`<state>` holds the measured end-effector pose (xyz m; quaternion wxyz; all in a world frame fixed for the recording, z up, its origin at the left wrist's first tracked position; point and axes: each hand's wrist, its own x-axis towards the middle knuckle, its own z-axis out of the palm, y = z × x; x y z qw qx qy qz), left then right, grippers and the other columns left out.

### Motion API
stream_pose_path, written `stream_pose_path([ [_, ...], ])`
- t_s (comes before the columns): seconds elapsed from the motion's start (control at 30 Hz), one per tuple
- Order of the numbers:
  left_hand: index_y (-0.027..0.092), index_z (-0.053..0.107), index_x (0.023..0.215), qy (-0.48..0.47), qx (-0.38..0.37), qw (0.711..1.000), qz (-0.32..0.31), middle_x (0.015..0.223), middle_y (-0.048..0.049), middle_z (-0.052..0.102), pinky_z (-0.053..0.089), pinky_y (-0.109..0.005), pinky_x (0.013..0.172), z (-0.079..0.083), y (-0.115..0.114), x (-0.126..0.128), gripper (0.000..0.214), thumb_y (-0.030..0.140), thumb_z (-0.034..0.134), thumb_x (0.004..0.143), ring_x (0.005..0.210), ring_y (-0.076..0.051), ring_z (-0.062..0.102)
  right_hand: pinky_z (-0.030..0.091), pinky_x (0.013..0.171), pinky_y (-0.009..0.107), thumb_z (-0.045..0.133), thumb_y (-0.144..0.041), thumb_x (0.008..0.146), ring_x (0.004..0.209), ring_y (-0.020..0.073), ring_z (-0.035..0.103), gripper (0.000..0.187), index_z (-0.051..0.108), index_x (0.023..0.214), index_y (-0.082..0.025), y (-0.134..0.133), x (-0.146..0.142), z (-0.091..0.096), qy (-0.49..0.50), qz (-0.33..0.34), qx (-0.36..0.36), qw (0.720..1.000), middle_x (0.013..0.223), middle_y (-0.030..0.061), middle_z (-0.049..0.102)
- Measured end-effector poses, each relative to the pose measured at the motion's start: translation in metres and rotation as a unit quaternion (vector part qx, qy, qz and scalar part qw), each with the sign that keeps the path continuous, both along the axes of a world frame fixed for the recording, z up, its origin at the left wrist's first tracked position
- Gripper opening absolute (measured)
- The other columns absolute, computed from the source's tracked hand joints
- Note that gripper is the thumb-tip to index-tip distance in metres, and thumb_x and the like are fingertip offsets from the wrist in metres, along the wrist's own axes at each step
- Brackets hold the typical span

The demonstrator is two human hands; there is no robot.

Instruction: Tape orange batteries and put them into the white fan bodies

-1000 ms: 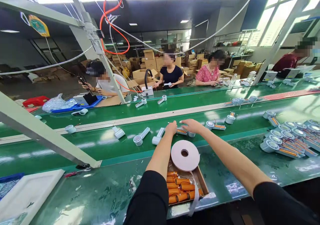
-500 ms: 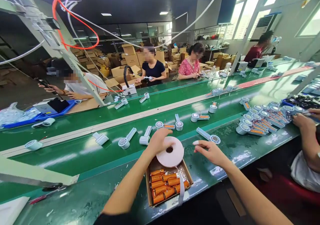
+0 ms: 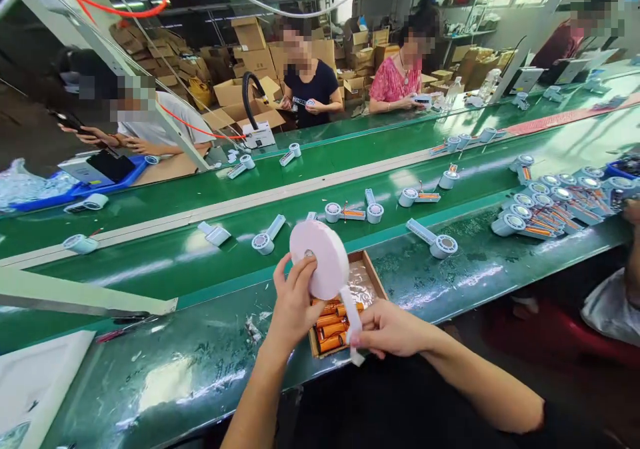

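My left hand (image 3: 293, 306) grips a white roll of tape (image 3: 320, 257), lifted and tilted above a small cardboard box (image 3: 373, 272) of orange cylinders (image 3: 330, 326). My right hand (image 3: 387, 329) pinches the loose strip of tape (image 3: 353, 319) that hangs from the roll. A white handheld fan part (image 3: 433, 239) lies on the green bench just right of the box.
Green conveyor belts (image 3: 190, 262) carry scattered white fan parts (image 3: 267, 236). A heap of fan parts (image 3: 555, 202) lies at the right, beside a neighbouring person's arm (image 3: 633, 256). Several people work across the line. A slanted metal frame post (image 3: 75, 296) and a white tray (image 3: 35, 382) stand left.
My left hand lifted the roll off the box and tilted it up. My right hand came in from the bench and took the hanging strip. The view dropped and shifted.
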<state>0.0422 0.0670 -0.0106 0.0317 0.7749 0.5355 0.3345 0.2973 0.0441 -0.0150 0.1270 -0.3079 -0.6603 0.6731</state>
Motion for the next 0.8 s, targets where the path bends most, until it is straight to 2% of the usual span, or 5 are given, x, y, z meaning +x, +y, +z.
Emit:
stream_pose_path([
  [0.13, 0.035, 0.052, 0.141, -0.247, -0.102, 0.955, 0.131, 0.151, -0.0072, 0.048, 0.056, -0.048, 0.104, -0.014, -0.026, -0.019, 0.068, 0.038, 0.078, 0.078, 0.143, -0.033, 0.045, 0.037, 0.053, 0.023, 0.069, -0.050, 0.091, 0.052, 0.0120, 0.054, 0.034, 0.075, 0.077, -0.020, -0.001, -0.013, 0.004, -0.107, 0.133, 0.131, 0.977, 0.057, -0.0038, 0.062],
  [0.3, 0.034, 0.052, 0.142, -0.335, -0.147, 0.917, 0.159, 0.150, -0.0079, 0.047, 0.056, -0.040, 0.105, -0.026, -0.047, -0.023, 0.075, 0.043, 0.083, 0.074, 0.138, -0.029, 0.050, 0.047, 0.075, 0.029, 0.043, -0.044, 0.107, 0.089, 0.0221, 0.070, 0.039, 0.073, 0.115, -0.021, 0.042, -0.045, -0.003, -0.253, 0.025, 0.336, 0.907, 0.100, 0.0088, 0.077],
  [0.4, 0.034, 0.054, 0.141, -0.339, -0.144, 0.916, 0.156, 0.150, -0.0078, 0.047, 0.057, -0.039, 0.103, -0.029, -0.051, -0.019, 0.074, 0.045, 0.084, 0.074, 0.138, -0.029, 0.051, 0.049, 0.083, 0.033, 0.046, -0.036, 0.105, 0.103, 0.0279, 0.071, 0.033, 0.069, 0.120, -0.017, 0.065, -0.073, -0.014, -0.322, 0.052, 0.385, 0.864, 0.114, 0.0157, 0.076],
  [0.6, 0.034, 0.053, 0.142, -0.297, -0.147, 0.931, 0.154, 0.151, -0.0083, 0.046, 0.057, -0.041, 0.102, -0.038, -0.055, -0.025, 0.074, 0.040, 0.083, 0.074, 0.141, -0.030, 0.047, 0.053, 0.085, 0.037, 0.062, -0.016, 0.090, 0.101, 0.0315, 0.073, 0.018, 0.075, 0.103, -0.012, 0.083, -0.084, -0.037, -0.322, 0.115, 0.376, 0.861, 0.110, 0.0201, 0.076],
  [0.8, 0.032, 0.052, 0.140, -0.164, -0.126, 0.967, 0.146, 0.144, -0.0081, 0.052, 0.053, -0.050, 0.106, -0.046, -0.060, -0.030, 0.066, 0.039, 0.077, 0.080, 0.138, -0.032, 0.045, 0.054, 0.088, 0.036, 0.076, -0.014, 0.079, 0.103, 0.0313, 0.072, 0.016, 0.074, 0.095, -0.014, 0.102, -0.053, -0.034, -0.254, 0.059, 0.349, 0.900, 0.105, 0.0159, 0.076],
])
